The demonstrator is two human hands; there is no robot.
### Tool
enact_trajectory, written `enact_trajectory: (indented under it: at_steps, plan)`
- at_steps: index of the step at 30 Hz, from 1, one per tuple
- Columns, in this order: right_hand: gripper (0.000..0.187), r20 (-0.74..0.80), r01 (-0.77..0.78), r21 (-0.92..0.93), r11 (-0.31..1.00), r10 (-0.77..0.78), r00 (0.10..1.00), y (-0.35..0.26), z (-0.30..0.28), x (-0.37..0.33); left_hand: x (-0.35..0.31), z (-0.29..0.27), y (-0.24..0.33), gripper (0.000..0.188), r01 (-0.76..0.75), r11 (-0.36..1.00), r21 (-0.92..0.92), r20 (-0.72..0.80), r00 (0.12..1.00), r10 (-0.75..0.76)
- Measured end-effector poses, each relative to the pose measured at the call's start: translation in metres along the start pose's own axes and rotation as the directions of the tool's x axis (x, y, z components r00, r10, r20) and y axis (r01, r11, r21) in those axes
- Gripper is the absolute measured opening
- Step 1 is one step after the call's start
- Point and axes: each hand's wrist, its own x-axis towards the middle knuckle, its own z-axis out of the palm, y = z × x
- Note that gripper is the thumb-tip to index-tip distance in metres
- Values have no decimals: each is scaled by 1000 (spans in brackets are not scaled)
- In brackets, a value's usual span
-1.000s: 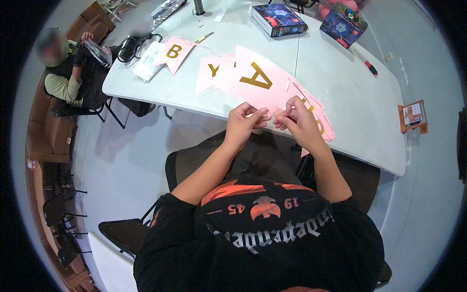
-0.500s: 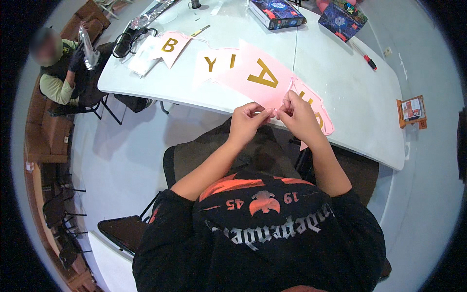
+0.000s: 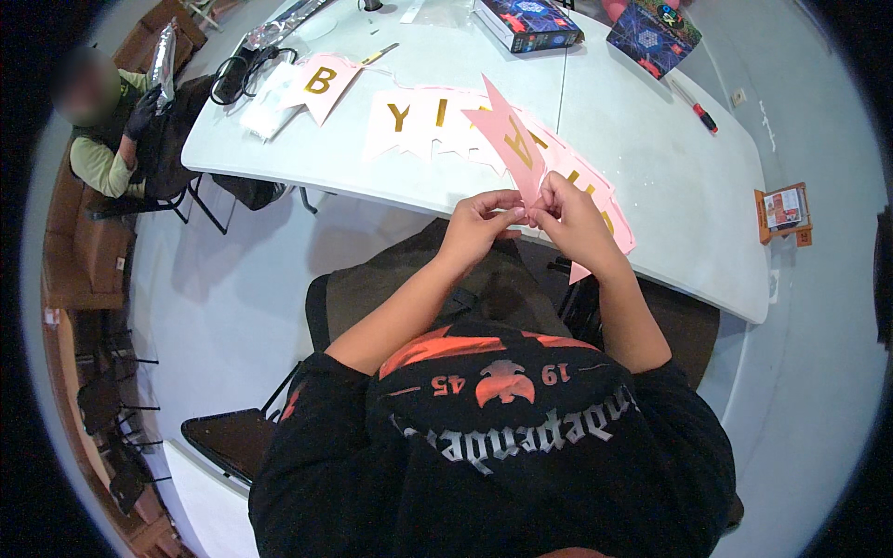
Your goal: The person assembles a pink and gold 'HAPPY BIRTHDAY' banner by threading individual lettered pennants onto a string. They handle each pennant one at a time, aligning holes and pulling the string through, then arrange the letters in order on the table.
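A pink bunting flag (image 3: 510, 130) with a gold letter stands tilted up from my fingertips, its swallowtail points upward. My left hand (image 3: 486, 221) pinches its lower end near the table's front edge. My right hand (image 3: 572, 216) pinches the same end from the other side, fingertips touching or almost touching the left ones. What exactly lies between the fingertips is too small to tell. Behind and beside my hands lies a row of pink flags (image 3: 417, 135) with gold letters, partly overlapping. My right hand covers part of that row. One more pink flag (image 3: 321, 100) lies farther left.
On the white table (image 3: 688, 205) lie a yellow cutter knife (image 3: 379, 54), a black cable (image 3: 233, 79), a white plastic packet (image 3: 270, 107), a dark blue box (image 3: 530, 26) and a red-and-black screwdriver (image 3: 705, 119). A gloved person (image 3: 102, 158) sits at left, holding a silvery packet (image 3: 163, 70).
The held flag has swung from lying nearly flat across the row to standing up edgewise, uncovering more flags behind it. Both hands stay pinched together. The seated person's packet has shifted slightly.
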Motion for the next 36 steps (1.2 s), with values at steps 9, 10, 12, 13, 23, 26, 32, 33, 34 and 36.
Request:
enact_trajectory:
  at_steps: [9,10,12,13,23,26,32,33,34,36]
  plan:
    - [21,-114,177,-158,971,-196,974,-4,2,-6,5,4,-15,29,85,992,-98,-15,996,-87]
    - [21,-224,158,-218,963,-207,953,-6,3,-9,5,6,-16,31,119,974,-194,-10,992,-123]
    - [22,-405,195,-316,929,-318,857,-8,5,-18,5,9,-17,34,192,908,-372,8,979,-204]
    - [24,-387,207,-346,915,-340,857,-9,7,-26,3,10,-16,33,201,899,-390,44,979,-200]
    - [13,-443,291,-191,938,-347,827,3,-14,-58,-4,51,15,17,-447,873,196,255,883,395]
    - [11,-393,303,33,952,-267,880,-11,-42,-64,6,53,36,20,-678,627,382,382,734,561]
    - [9,-70,92,297,950,-74,995,-57,-128,-81,43,78,76,51,-928,-6,374,842,336,422]
    - [9,-65,104,252,962,-90,994,-64,-142,-84,44,89,78,52,-942,-6,337,880,312,359]
    - [10,-70,91,205,974,-78,995,-70,-155,-87,45,100,80,52,-909,34,415,893,414,178]
    - [11,-137,93,115,989,-77,988,-80,-178,-95,46,125,81,54,-775,152,614,783,573,-244]
